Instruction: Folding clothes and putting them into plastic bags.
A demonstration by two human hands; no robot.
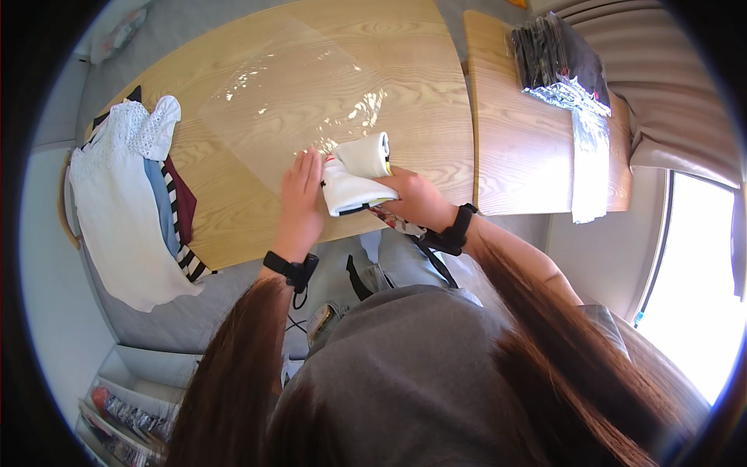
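My right hand grips a white folded garment from its right side, with the fingers partly hidden under it. The garment is folded into a small bundle with dark and yellow edges and a bit of red, held over the table's near edge. A piece of floral cloth shows below it, by my right hand. My left hand is held up flat at the bundle's left side, fingers stretched out; whether it touches the cloth I cannot tell. Just beyond lies a large clear plastic bag, flat on the wooden table.
At the table's left end, a white lace-trimmed garment hangs over the edge, with blue, maroon and striped clothes beside it. On a second table at right are a stack of dark bagged items and clear plastic bags. A shelf stands lower left.
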